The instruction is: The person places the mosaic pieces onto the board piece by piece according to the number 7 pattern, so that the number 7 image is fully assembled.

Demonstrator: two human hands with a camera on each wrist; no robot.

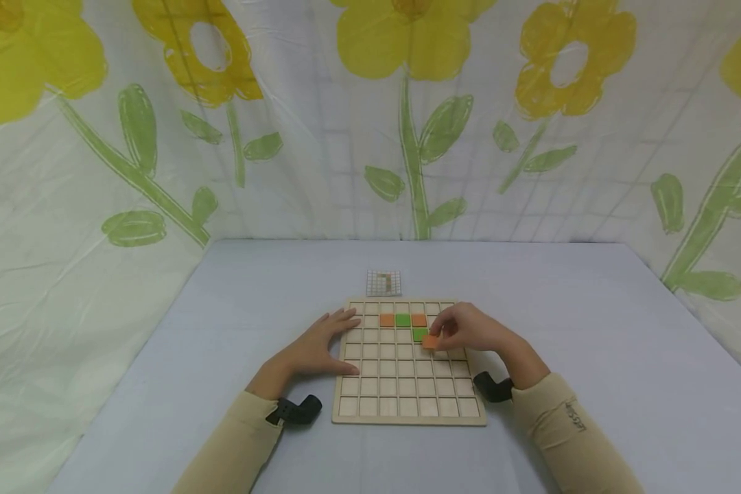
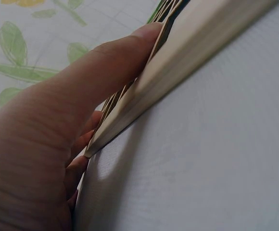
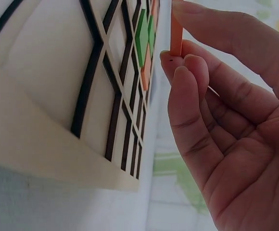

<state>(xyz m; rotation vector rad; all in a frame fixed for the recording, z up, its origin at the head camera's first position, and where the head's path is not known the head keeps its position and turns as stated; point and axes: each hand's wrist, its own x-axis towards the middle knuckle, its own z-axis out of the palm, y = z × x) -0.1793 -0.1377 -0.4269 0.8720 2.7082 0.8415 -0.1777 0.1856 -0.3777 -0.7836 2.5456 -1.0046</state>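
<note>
A wooden grid board [image 1: 387, 387] lies flat on the table. Across its second row from the far side sit an orange tile [image 1: 387, 320], a green tile [image 1: 403, 320] and another orange tile [image 1: 418, 320]; a second green tile [image 1: 419, 334] sits one row nearer. My right hand [image 1: 472, 328] pinches a loose orange square tile [image 3: 176, 33] between thumb and fingertip, held on edge over the grid in the right wrist view. Along the board's left side, my left hand [image 1: 315, 346] rests spread, thumb [image 2: 115, 62] and fingertips on the rim.
Just beyond the board lies a small card [image 1: 383, 283] printed with a grid and a coloured pattern. A pale cloth covers the table [image 1: 253, 288], and a flower-printed curtain [image 1: 309, 171] hangs behind it. Each wrist wears a black band.
</note>
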